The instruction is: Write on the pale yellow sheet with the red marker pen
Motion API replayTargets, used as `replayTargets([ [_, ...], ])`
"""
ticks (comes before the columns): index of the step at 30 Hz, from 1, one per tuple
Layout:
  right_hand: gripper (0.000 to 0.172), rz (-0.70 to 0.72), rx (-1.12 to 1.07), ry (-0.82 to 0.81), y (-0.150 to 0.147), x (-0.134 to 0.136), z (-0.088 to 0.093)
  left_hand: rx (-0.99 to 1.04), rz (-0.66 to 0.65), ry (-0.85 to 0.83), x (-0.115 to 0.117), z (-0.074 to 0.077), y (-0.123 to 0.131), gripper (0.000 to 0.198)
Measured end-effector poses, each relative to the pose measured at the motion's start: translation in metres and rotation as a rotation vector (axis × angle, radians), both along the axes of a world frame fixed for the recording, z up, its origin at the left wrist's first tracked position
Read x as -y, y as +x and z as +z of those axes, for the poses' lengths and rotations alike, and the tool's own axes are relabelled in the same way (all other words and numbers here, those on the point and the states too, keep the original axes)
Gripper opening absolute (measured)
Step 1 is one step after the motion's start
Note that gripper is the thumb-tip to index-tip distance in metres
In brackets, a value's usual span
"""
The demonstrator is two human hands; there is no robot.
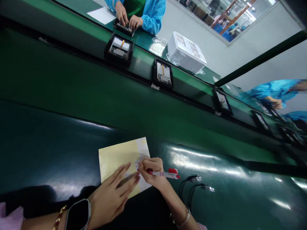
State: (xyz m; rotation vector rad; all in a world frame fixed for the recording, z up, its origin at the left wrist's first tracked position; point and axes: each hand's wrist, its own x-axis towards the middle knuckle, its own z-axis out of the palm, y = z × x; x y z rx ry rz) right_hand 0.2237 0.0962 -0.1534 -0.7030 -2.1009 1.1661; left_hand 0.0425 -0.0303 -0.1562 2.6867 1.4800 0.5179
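Note:
A yellow-and-white sheet of paper [120, 153], perhaps a pad, lies on the dark green table in front of me. My left hand [112, 190] rests flat on its lower part with fingers stretched out. My right hand [152, 171] pinches a red-and-white pen [165, 174] near its front end, over the white strip at the sheet's right side. Small marks show on the paper by the fingers. The pen's tip is hidden by my right hand, so I cannot tell if it touches the paper.
Black cables [192, 188] with metal plugs lie right of my right hand. Beyond runs a line carrying black-framed devices [163, 74]. A white foam box [185, 52] stands behind it. Across the line, a person in blue sleeves [152, 16] handles a device; others work at far right.

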Motion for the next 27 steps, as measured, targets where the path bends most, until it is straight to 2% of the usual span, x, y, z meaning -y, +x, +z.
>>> replayTargets([
  [27, 0.05, 0.052, -0.025, 0.003, -0.0025, -0.0025, 0.004, 0.02, -0.007, -0.013, 0.0016, -0.005, 0.0015, 0.054],
])
